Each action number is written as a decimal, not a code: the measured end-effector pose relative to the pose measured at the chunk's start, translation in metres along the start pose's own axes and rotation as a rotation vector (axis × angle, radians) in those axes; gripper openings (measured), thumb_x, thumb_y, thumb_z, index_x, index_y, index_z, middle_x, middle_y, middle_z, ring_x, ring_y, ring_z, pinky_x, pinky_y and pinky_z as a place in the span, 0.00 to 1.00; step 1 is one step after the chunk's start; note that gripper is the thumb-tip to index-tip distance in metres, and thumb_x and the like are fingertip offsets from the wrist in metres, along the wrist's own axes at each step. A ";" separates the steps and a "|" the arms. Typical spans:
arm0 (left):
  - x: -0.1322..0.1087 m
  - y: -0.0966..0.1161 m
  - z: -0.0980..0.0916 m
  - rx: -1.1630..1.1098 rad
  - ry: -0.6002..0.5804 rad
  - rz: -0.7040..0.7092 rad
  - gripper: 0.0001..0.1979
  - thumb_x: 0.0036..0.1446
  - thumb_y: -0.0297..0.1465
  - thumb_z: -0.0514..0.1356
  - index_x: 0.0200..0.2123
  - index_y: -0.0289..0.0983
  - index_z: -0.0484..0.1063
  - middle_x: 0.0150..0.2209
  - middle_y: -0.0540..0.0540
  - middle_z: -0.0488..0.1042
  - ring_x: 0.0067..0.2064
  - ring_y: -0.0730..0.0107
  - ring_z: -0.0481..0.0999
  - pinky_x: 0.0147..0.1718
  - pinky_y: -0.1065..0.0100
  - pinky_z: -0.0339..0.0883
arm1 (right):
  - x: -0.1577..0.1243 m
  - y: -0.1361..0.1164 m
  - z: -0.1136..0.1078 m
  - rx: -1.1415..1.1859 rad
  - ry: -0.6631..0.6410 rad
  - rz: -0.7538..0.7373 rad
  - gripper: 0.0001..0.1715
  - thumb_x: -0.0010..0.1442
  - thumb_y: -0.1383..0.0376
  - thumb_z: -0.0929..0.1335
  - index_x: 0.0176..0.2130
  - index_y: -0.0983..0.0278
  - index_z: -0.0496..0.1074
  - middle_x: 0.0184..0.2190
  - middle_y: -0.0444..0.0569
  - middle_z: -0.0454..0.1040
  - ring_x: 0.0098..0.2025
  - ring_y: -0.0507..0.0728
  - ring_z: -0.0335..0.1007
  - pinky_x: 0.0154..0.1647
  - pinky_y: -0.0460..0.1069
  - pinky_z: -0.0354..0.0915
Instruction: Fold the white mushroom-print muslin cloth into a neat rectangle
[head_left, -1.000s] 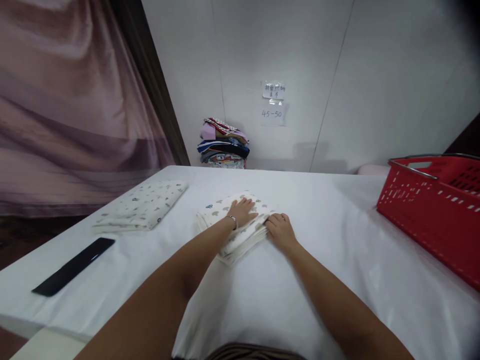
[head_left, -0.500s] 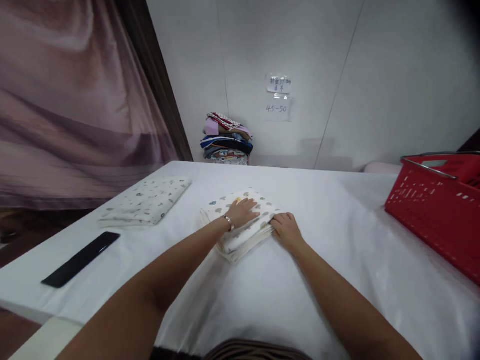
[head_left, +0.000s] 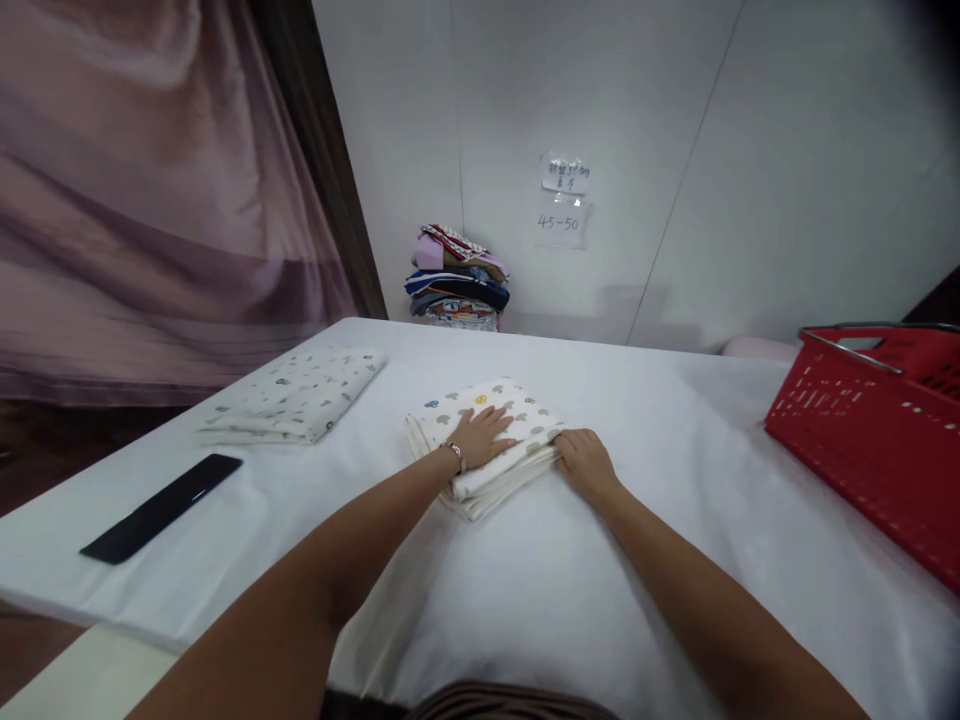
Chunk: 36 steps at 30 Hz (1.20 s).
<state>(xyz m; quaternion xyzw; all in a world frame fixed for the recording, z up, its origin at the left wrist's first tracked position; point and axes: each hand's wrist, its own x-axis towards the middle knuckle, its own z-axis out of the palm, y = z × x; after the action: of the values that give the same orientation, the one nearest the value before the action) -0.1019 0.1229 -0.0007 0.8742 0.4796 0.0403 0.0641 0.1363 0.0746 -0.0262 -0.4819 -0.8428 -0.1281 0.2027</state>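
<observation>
A folded white cloth (head_left: 504, 395) with grey, yellow, blue and green prints lies on the white table (head_left: 645, 400) in front of me. Flat on top of it rests my left hand (head_left: 480, 440), fingers spread, with a bracelet at the wrist. My right hand (head_left: 589, 462) grips the cloth's right corner, its fingers curled over the edge and the thumb side partly hidden. Several folded layers show along the cloth's near edge. Farther left, a second folded white cloth (head_left: 300, 395) with small dark prints lies apart from both hands.
A flat black strip (head_left: 161, 508) lies on the table's left side. At the right stands a red basket (head_left: 862, 440) with a metal handle. Behind the table is a stack of folded fabrics (head_left: 459, 280) by the wall. A pink curtain (head_left: 150, 200) hangs at left.
My left hand has slid slightly down toward the near edge of the cloth, uncovering more of the yellow print. The right hand stays at the corner. The view has shifted a little.
</observation>
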 end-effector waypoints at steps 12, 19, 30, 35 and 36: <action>-0.012 0.022 -0.013 -0.153 -0.069 0.047 0.30 0.57 0.52 0.40 0.60 0.48 0.52 0.64 0.50 0.47 0.65 0.61 0.42 0.59 0.47 0.35 | -0.029 0.011 0.007 0.576 0.161 0.190 0.20 0.54 0.70 0.60 0.46 0.62 0.69 0.49 0.50 0.69 0.53 0.57 0.62 0.53 0.54 0.59; -0.022 0.029 0.000 -0.154 -0.089 0.149 0.29 0.59 0.51 0.38 0.60 0.47 0.52 0.64 0.49 0.47 0.65 0.60 0.42 0.59 0.47 0.34 | -0.017 0.017 -0.013 0.622 0.305 0.522 0.19 0.56 0.64 0.58 0.43 0.63 0.71 0.45 0.51 0.72 0.49 0.56 0.66 0.51 0.54 0.62; -0.063 0.030 -0.006 -0.116 0.042 0.117 0.27 0.58 0.50 0.44 0.57 0.45 0.57 0.61 0.45 0.56 0.62 0.58 0.50 0.57 0.47 0.39 | -0.019 0.001 0.007 0.339 -0.142 0.296 0.30 0.62 0.54 0.55 0.59 0.63 0.57 0.61 0.51 0.55 0.63 0.58 0.45 0.60 0.58 0.49; -0.087 0.033 0.003 -0.124 0.265 0.082 0.24 0.59 0.48 0.46 0.55 0.44 0.59 0.57 0.47 0.61 0.60 0.60 0.55 0.57 0.50 0.42 | 0.023 -0.024 -0.011 0.282 -0.134 0.266 0.29 0.63 0.52 0.53 0.57 0.61 0.59 0.61 0.50 0.54 0.64 0.58 0.41 0.61 0.61 0.42; -0.089 0.036 0.003 -0.130 0.285 0.076 0.23 0.59 0.47 0.47 0.53 0.44 0.60 0.56 0.47 0.63 0.59 0.60 0.56 0.57 0.51 0.42 | 0.033 -0.033 -0.013 0.277 -0.127 0.229 0.30 0.63 0.52 0.53 0.58 0.61 0.58 0.62 0.49 0.51 0.65 0.58 0.39 0.62 0.60 0.41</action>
<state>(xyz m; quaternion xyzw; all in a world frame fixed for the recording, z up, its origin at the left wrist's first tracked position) -0.1193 0.0289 0.0004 0.8711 0.4469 0.1971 0.0504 0.0958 0.0780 -0.0003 -0.5494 -0.8031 0.0437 0.2267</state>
